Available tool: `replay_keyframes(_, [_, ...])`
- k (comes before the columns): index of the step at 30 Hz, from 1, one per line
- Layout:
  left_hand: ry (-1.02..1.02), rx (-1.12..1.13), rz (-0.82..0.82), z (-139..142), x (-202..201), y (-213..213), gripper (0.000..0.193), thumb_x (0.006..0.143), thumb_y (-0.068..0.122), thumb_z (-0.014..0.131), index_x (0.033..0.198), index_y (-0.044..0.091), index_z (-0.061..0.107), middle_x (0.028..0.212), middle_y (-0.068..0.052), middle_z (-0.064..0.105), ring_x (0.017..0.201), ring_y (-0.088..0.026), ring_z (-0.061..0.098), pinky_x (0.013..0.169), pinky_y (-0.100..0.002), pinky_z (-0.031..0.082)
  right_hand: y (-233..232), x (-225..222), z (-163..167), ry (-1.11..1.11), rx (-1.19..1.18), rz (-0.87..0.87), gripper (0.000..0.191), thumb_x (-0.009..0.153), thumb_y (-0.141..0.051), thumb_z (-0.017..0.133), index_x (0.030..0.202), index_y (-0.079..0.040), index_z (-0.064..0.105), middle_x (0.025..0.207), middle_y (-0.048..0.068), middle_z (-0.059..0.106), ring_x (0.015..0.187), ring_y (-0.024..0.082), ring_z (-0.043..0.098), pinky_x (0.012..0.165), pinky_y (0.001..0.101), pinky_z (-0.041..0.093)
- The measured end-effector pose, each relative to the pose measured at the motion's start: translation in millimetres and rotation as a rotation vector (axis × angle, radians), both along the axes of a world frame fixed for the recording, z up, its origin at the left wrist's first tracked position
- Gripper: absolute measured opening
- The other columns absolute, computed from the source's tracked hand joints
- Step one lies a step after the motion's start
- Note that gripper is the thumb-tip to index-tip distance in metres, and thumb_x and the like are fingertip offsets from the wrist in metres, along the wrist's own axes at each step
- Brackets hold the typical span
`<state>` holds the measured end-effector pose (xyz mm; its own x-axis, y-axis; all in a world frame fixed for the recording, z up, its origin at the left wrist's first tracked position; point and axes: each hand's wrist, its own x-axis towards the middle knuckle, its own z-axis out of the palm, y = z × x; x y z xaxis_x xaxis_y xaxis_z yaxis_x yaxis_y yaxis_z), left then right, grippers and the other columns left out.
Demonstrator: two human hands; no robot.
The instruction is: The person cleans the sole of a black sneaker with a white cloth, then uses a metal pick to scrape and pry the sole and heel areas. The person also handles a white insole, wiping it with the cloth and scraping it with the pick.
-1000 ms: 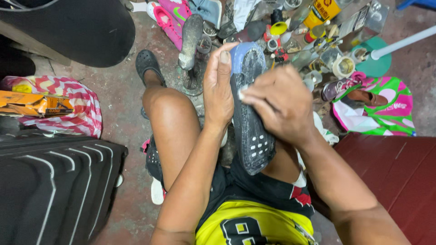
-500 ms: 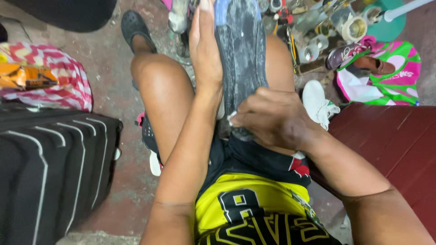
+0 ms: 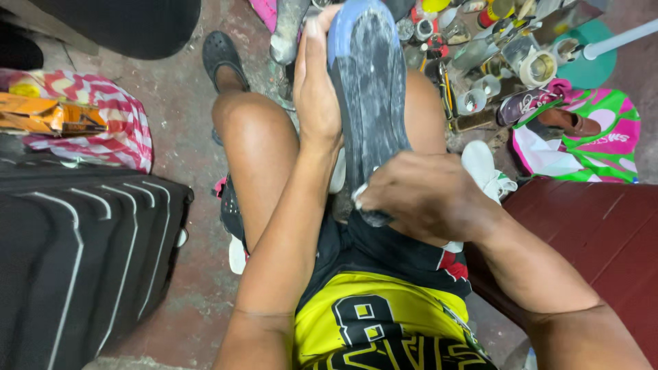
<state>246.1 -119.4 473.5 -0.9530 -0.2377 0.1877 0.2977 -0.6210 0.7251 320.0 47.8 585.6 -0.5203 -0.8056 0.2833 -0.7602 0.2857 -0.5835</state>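
The left hand grips the dusty dark rubber shoe sole with its blue toe edge; the right hand is closed around the sole's near end.

You sat over stained, reddish-grey concrete floor. Black ribbed hard-shell suitcase stood at your left, red-and-white striped cloth bag beyond it. Dark red wooden bench ran at your right. Cluttered jars and cans crowded floor ahead. Light was dim, even.
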Motion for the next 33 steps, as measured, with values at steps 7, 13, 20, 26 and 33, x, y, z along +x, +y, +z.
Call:
replay_keyframes(7, [0.019, -0.285, 0.075, 29, 29, -2, 0.048, 0.122, 0.039, 0.036, 0.130, -0.001, 0.060, 0.124, -0.008, 0.063, 0.118, -0.015, 0.058, 0.112, -0.029, 0.044, -22, -18, 13, 0.312, -0.158, -0.338, 0.020, 0.092, -0.005, 0.087, 0.109, -0.008, 0.075, 0.100, 0.007, 0.069, 0.089, 0.025, 0.070, 0.074, 0.0342, 0.055])
replay_keyframes(13, [0.039, -0.347, 0.083, 37, 38, -1, 0.046, 0.121, 0.039, 0.039, 0.129, 0.000, 0.061, 0.124, -0.007, 0.064, 0.119, -0.015, 0.058, 0.112, -0.029, 0.043, -42, -46, 51, 0.451, -0.113, -0.381, 0.016, 0.098, 0.001, 0.080, 0.108, -0.003, 0.069, 0.098, 0.011, 0.063, 0.090, 0.027, 0.066, 0.078, 0.0352, 0.054])
replay_keyframes(20, [0.083, -0.355, 0.110, 32, 37, -6, 0.044, 0.121, 0.038, 0.039, 0.129, 0.001, 0.061, 0.125, -0.006, 0.063, 0.120, -0.014, 0.057, 0.113, -0.028, 0.042, -50, -50, 78, 0.497, 0.047, -0.283, 0.017, 0.093, -0.001, 0.082, 0.104, -0.004, 0.070, 0.098, 0.012, 0.063, 0.092, 0.031, 0.065, 0.077, 0.0393, 0.052])
replay_keyframes(26, [0.053, -0.144, 0.031, 26, 37, -3, 0.043, 0.121, 0.038, 0.041, 0.130, -0.001, 0.059, 0.123, -0.008, 0.062, 0.114, -0.014, 0.056, 0.111, -0.029, 0.043, -37, -57, 54, 0.380, -0.090, -0.270, 0.017, 0.098, 0.005, 0.077, 0.110, -0.003, 0.069, 0.106, 0.010, 0.068, 0.099, 0.025, 0.068, 0.084, 0.0339, 0.055])
replay_keyframes(33, [-0.018, -0.004, 0.134, -8, 15, -12, 0.042, 0.120, 0.039, 0.048, 0.128, -0.001, 0.059, 0.117, -0.010, 0.059, 0.107, -0.015, 0.057, 0.105, -0.029, 0.046, -34, -28, 13, 0.267, -0.023, -0.200, 0.017, 0.097, -0.003, 0.083, 0.109, -0.006, 0.071, 0.104, 0.009, 0.069, 0.095, 0.025, 0.070, 0.075, 0.0337, 0.055])
